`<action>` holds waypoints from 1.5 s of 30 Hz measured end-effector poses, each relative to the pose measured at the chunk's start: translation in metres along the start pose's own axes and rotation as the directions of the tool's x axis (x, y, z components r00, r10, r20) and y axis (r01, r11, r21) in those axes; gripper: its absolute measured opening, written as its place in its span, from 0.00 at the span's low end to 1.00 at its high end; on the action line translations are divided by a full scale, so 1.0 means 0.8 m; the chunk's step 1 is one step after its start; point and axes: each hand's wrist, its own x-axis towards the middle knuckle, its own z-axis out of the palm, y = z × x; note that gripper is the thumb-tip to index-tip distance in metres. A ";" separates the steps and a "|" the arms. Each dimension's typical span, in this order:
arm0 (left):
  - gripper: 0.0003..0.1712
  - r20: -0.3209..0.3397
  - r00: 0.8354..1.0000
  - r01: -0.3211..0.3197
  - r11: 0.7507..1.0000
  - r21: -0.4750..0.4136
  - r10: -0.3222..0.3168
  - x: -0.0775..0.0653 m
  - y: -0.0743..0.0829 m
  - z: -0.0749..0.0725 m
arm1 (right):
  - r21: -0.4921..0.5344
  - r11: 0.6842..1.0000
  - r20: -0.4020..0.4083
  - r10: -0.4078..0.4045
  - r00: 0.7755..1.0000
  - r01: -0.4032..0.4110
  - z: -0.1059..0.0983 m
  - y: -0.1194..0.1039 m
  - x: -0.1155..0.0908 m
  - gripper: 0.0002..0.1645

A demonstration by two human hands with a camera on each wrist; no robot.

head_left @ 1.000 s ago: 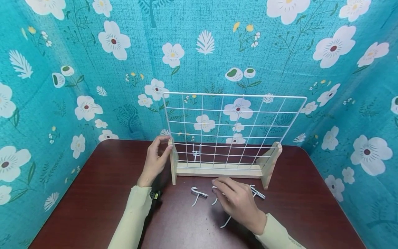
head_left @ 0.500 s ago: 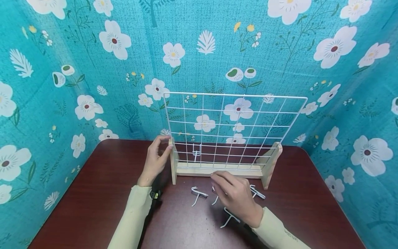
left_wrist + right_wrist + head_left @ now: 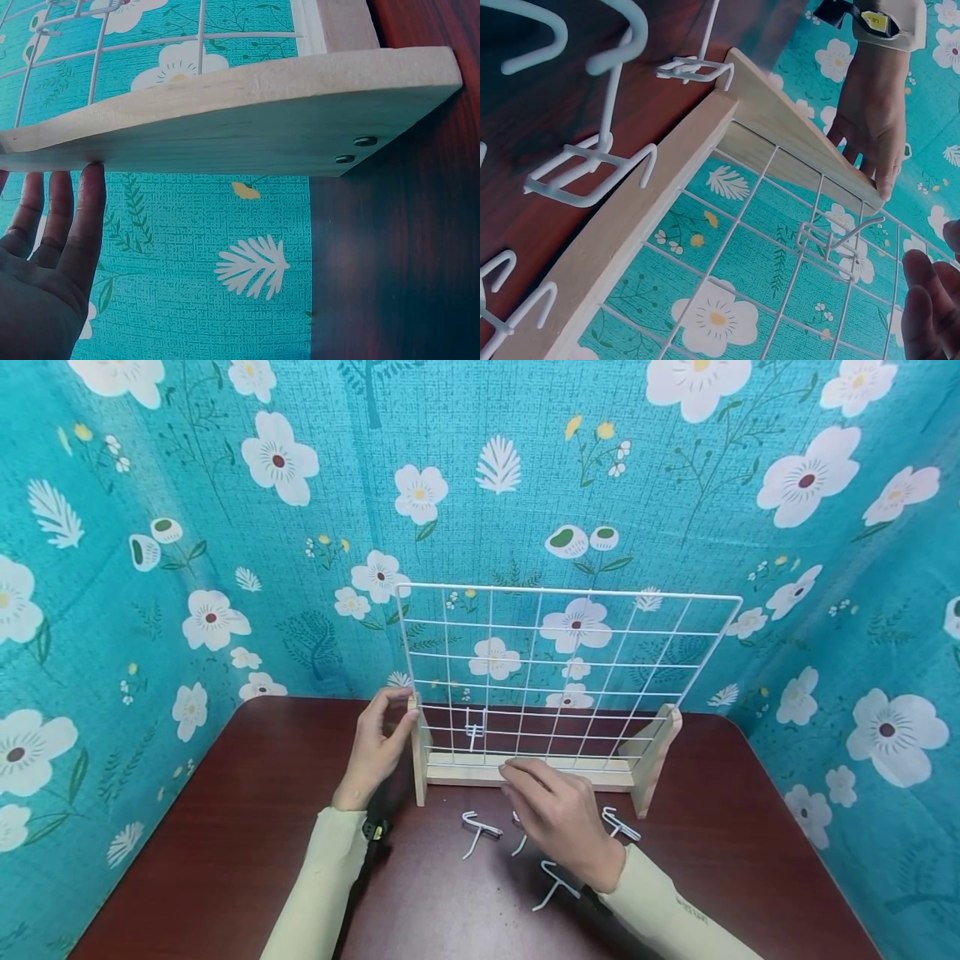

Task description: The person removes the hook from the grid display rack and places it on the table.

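Note:
A white wire grid (image 3: 540, 647) stands upright in a pale wooden stand (image 3: 525, 772). My left hand (image 3: 372, 747) is at the stand's left side board; in the left wrist view, fairly straight fingers (image 3: 79, 217) touch that board's outer face (image 3: 225, 139). One white wire hook (image 3: 474, 727) hangs on the grid at lower left. In front of the grid's lower part hovers my right hand (image 3: 562, 814), its fingers bent loosely, with nothing visible between them. Right wrist view: its fingers (image 3: 926, 300) are apart from the hung hook (image 3: 829, 244).
Several loose hooks lie on the dark red table (image 3: 285, 827) before the stand: one at left (image 3: 480, 833), a near one (image 3: 557, 885), one at right (image 3: 621, 825), and one partly behind the right hand (image 3: 519, 842). A flowered teal cloth (image 3: 300, 543) encloses the back and sides.
My right hand has moved up and left, from over the loose hooks toward the grid's lower edge, uncovering the near hook. My left hand stays at the side board.

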 end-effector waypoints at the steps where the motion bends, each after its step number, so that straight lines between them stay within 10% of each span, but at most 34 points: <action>1: 0.18 -0.002 1.000 -0.005 1.000 0.000 0.005 0.000 0.000 0.000 | 0.000 1.000 0.000 -0.001 1.000 0.001 0.001 0.001 0.001 0.12; 45: 0.19 -0.003 0.999 -0.035 0.999 0.006 0.035 0.001 -0.003 0.000 | -0.045 0.998 0.089 0.046 0.995 -0.042 0.046 0.021 0.028 0.15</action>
